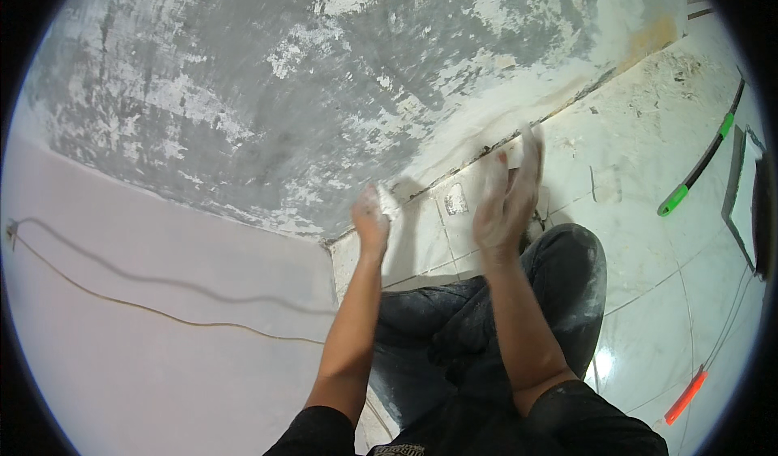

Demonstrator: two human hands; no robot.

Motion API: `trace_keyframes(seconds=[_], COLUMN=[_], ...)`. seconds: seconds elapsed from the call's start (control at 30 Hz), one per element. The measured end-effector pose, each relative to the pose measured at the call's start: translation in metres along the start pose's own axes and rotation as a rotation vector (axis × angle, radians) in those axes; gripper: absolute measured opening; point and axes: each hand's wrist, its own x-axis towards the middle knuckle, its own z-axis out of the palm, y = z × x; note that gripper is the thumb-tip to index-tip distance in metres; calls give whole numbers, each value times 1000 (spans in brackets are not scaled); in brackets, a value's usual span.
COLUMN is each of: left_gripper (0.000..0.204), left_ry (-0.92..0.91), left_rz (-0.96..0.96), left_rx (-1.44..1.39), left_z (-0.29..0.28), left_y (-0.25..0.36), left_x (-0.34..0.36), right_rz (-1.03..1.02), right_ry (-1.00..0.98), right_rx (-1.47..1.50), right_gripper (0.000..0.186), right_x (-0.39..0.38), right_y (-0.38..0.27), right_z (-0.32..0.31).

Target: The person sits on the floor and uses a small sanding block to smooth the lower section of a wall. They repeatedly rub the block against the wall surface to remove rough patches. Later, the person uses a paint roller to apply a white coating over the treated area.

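Note:
My left hand [370, 219] is closed on a small white lump [388, 203] close to the foot of the patchy grey wall [267, 115]. Whether the lump is putty or crumpled paper I cannot make out. To its right, my right hand [506, 201] is raised above the tiled floor, fingers stretched out and smeared by motion. It seems to hold nothing. White dust coats both hands. A dark, crumbly seam [494, 145] runs where the wall meets the floor, just beyond my hands.
My bent knee [567, 269] in dusty dark trousers lies below my right hand. On the right floor are a curved black tool with green ends [697, 172], a dark-edged panel [737, 196] and an orange handle [687, 395]. A thin cable [186, 322] hangs along the pale left wall.

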Motion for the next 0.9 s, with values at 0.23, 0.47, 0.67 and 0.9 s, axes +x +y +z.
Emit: trace_keyframes(seconds=[0.23,0.47,0.67,0.9], left_gripper=[29,15,19,36], left_ry=[17,55,-189,-516], left_rz=[-132,-268,-320,-670], left_rx=[-317,-942,-1000,-1104], left_z=[-9,65,53,47], left_y=[-34,51,96,94], left_x=[19,-13,-27,-53], right_rz=[162,81,25,25], right_ry=[-164,-249,-131,-423], right_rx=[352,708,489,549], right_gripper=[74,62,52,37], right_x=[-26,-77,-45,-18], right_y=[4,-2,31,-2], right_z=[39,65,60,29])
